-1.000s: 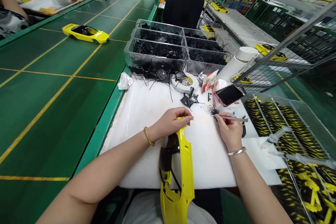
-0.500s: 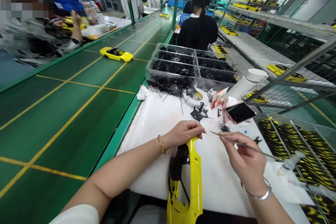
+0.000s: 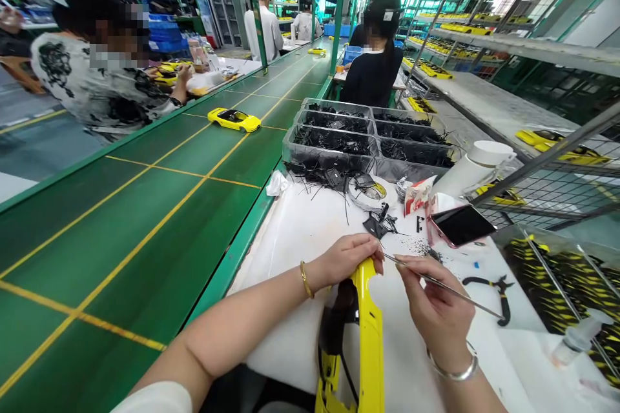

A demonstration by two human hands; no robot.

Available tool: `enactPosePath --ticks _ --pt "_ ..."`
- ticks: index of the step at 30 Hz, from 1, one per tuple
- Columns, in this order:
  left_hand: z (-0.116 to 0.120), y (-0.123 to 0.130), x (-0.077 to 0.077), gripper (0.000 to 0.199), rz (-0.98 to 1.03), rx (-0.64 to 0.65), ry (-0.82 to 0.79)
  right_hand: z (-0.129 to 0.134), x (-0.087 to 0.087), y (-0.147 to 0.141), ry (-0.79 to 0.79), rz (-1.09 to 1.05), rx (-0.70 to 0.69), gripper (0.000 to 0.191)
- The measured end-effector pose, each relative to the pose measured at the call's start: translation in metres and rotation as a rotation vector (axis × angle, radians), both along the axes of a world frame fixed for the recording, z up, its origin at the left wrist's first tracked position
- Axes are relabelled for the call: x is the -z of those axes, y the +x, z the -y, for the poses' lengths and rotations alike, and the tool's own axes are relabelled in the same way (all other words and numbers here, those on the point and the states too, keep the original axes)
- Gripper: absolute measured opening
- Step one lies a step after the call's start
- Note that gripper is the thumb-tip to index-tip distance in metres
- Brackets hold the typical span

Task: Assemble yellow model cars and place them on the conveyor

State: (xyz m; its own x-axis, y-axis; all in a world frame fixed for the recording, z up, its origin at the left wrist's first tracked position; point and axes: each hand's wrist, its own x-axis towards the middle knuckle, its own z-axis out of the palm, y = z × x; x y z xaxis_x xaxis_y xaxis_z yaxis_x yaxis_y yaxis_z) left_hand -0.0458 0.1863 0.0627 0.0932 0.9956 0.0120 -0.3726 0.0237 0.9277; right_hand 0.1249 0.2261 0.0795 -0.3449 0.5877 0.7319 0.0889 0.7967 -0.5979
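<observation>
My left hand (image 3: 349, 259) is closed on the far end of a yellow toy car body (image 3: 371, 329), which has a black part (image 3: 336, 316) inside its frame. Its near end runs off the bottom of the view. In my right hand (image 3: 438, 300) is a thin metal rod-like tool (image 3: 458, 292), pinched between thumb and fingers. The tool's tip reaches the left fingertips at the car body's far end; whether it touches is hidden. Tiny black bits (image 3: 429, 250) lie scattered on the white table (image 3: 285, 251) just beyond my right hand.
Black-handled pliers (image 3: 504, 300), a phone (image 3: 461, 226) and a syringe (image 3: 578, 335) lie on the right. A divided clear bin (image 3: 329, 148) of black parts stands ahead. On the left, a green conveyor (image 3: 159, 206) carries a yellow car body (image 3: 234, 120). Co-workers sit beyond.
My right hand has moved left, bringing the tool's tip to my left fingertips. The whole view has shifted left and up, so the pliers now show fully.
</observation>
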Motion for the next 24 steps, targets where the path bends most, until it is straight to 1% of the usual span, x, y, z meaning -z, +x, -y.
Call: enactPosePath --ticks 13,19,24 --pt "0.000 -0.001 -0.003 0.051 0.026 0.019 -0.041 -0.001 0.009 0.000 -0.019 -0.025 -0.058 0.027" --pt "-0.001 -0.001 -0.001 0.053 0.034 0.019 -0.066 -0.001 0.012 0.001 -0.019 -0.047 -0.051 0.030" --pt "-0.001 -0.002 -0.003 0.052 0.043 0.019 -0.077 0.000 0.011 0.002 0.003 -0.059 -0.051 0.030"
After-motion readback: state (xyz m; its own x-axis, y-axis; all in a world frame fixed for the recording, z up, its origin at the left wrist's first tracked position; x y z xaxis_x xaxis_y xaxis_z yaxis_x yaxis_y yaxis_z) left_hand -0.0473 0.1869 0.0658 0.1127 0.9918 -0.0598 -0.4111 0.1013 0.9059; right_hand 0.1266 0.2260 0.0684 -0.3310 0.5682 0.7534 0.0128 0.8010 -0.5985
